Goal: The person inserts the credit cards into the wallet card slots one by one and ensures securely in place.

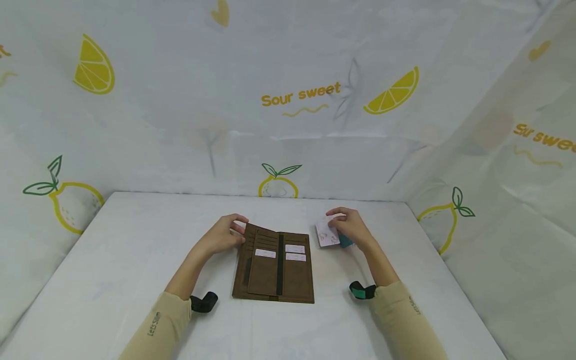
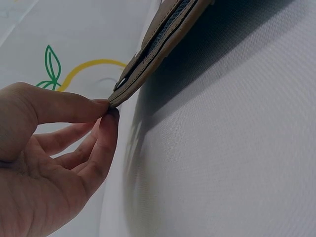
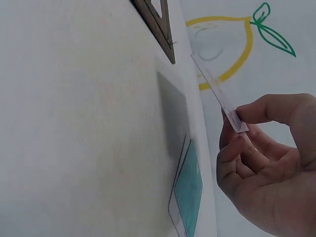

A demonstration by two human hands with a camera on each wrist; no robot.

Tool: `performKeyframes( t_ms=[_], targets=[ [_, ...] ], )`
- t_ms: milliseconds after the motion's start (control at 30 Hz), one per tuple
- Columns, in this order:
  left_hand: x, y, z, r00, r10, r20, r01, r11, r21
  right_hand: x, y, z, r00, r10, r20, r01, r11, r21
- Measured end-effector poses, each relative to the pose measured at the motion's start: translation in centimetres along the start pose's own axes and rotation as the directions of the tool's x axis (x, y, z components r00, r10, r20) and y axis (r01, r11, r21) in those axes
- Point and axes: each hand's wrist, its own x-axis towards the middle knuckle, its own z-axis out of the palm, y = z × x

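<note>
- Pinching the upper left corner of the open brown wallet (image 1: 263,276), the left hand (image 1: 222,234) holds that edge above the white table (image 1: 144,250).
- Between the hands, the wallet has one card (image 1: 265,253) tucked left, two cards (image 1: 295,249) right; that much looks done.
- Beside it, the right hand (image 1: 353,228) grips a patterned card (image 1: 327,236), not yet inside.
- Beneath, a teal card (image 3: 188,183) lies outside too, seemingly left to do.

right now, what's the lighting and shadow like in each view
Head view: diffuse light, soft shadows beside the beige sleeves; left wrist view: broad dark shadow on the white tabletop beneath the brown stitched wallet; right wrist view: a grey shadow, probably from the raised, white printed card.
</note>
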Motion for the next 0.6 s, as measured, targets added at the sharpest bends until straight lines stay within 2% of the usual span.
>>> performKeyframes(
  t_ms=[333, 600],
  targets=[
    [0.0, 0.0, 0.1, 1.000, -0.005, -0.002, 0.005, 1.000, 0.009, 0.9, -2.8, 3.5, 0.998, -0.061, 0.030, 0.057, 0.990, 0.126],
    [0.0, 0.1, 0.1, 1.000, -0.006, -0.003, 0.006, 1.000, 0.007, 1.1, -4.2, 5.1, 0.990, -0.116, 0.084, 0.095, 0.972, 0.214]
  ],
)
